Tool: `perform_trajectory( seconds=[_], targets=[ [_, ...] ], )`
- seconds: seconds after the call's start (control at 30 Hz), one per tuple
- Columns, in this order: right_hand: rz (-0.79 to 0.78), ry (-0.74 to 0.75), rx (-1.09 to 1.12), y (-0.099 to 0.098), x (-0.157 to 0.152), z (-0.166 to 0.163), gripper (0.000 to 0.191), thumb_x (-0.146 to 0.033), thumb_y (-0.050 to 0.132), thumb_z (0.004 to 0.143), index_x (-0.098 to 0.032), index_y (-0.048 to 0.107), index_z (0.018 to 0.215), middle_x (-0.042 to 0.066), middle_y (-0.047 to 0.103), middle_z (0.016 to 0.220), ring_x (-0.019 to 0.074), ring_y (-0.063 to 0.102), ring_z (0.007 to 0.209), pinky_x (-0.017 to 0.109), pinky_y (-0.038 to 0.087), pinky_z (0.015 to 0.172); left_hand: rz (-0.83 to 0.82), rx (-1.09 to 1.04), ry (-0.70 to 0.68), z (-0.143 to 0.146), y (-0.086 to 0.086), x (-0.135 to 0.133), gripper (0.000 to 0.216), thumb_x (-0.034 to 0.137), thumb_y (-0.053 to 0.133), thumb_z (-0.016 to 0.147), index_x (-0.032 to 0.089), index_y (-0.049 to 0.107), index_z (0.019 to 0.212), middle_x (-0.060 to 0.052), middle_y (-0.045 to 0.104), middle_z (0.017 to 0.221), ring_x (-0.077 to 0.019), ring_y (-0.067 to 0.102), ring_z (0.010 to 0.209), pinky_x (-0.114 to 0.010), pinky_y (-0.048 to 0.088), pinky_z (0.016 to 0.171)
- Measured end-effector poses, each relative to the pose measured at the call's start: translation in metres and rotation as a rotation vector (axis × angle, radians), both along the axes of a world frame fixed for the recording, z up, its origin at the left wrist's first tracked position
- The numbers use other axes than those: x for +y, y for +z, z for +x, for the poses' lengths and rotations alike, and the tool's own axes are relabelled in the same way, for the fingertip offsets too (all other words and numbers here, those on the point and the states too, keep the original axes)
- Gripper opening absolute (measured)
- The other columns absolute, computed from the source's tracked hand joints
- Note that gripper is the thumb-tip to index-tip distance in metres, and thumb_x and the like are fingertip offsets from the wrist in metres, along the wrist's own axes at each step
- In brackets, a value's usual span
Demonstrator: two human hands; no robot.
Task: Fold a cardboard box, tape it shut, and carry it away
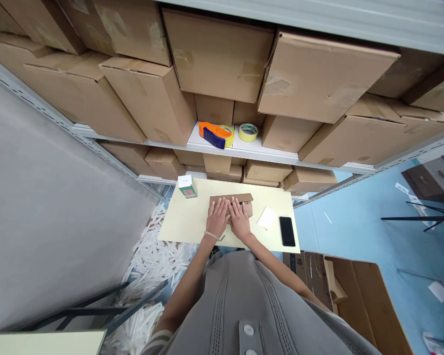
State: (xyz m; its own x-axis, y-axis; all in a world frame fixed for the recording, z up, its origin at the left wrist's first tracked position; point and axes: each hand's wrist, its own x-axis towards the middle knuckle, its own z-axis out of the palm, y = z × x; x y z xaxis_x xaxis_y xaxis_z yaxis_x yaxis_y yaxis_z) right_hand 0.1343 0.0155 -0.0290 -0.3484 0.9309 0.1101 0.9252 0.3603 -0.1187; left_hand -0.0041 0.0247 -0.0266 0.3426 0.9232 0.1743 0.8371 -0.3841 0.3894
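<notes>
A small brown cardboard box (241, 197), folded low and flat, lies near the middle of the pale yellow table (192, 222). Fingers extended, my left hand (217, 218) presses on its top from the left; a light band circles that wrist. My right hand (240, 222) lies flat on the right part of the same cardboard, fingertips close to the left ones. The hands hide much of its front side. To the left stands a small white and green box (187, 186). On the right are a white paper pad (267, 218) and a black phone (287, 231).
Beyond the table, shelves hold several cardboard cartons (222, 54). An orange and blue tape dispenser (213, 135) and a yellow tape roll (248, 132) sit on the shelf. Shredded white paper (159, 251) covers the floor at left; an open carton (358, 291) stands at right.
</notes>
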Motion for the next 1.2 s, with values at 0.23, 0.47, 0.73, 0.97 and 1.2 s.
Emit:
perform_trajectory(
  seconds=[0.23,0.47,0.73,0.97,1.2],
  targets=[
    [-0.015,0.008,0.019,-0.005,-0.001,-0.001,0.074,-0.010,0.042,0.083,-0.010,0.014,0.152,0.013,0.018,0.157,0.0242,0.014,0.146,0.050,0.013,0.118,-0.015,0.003,0.042,0.005,-0.019,-0.008,0.058,0.029,0.033,0.094,0.016,0.024,0.150,-0.008,0.028,0.154,-0.0204,0.019,0.145,-0.044,0.013,0.120],
    [-0.045,0.037,0.033,-0.008,0.003,-0.002,0.084,-0.007,0.047,0.074,-0.010,0.015,0.151,0.013,0.020,0.157,0.0247,0.018,0.145,0.049,0.014,0.118,-0.043,-0.010,0.029,0.006,-0.022,-0.009,0.068,0.028,0.043,0.088,0.014,0.021,0.151,-0.008,0.024,0.156,-0.0220,0.014,0.145,-0.043,0.011,0.121],
    [-0.301,0.118,0.075,0.049,0.046,0.002,0.050,-0.027,0.049,0.086,-0.016,0.051,0.136,0.010,0.056,0.135,0.0240,0.049,0.128,0.042,0.033,0.109,-0.033,0.007,0.063,0.009,-0.035,-0.005,0.065,0.015,0.037,0.087,0.012,0.023,0.150,-0.008,0.024,0.155,-0.0177,0.013,0.145,-0.041,0.015,0.120],
    [0.126,0.132,0.324,0.166,0.176,-0.028,0.037,-0.032,0.038,0.094,-0.018,0.060,0.122,0.008,0.062,0.123,0.0224,0.056,0.114,0.036,0.042,0.098,0.002,-0.006,0.052,0.005,-0.038,-0.004,0.071,0.025,0.047,0.088,0.017,0.017,0.152,-0.008,0.024,0.155,-0.0205,0.019,0.144,-0.042,0.019,0.120],
    [0.160,-0.172,0.164,0.180,0.272,-0.079,0.043,-0.040,0.044,0.093,-0.004,0.055,0.116,0.022,0.063,0.109,0.0307,0.057,0.105,0.042,0.038,0.093,0.075,0.010,0.056,0.005,-0.040,-0.005,0.071,0.028,0.051,0.089,0.013,0.020,0.151,-0.010,0.026,0.154,-0.0208,0.020,0.144,-0.041,0.021,0.119]
  ],
)
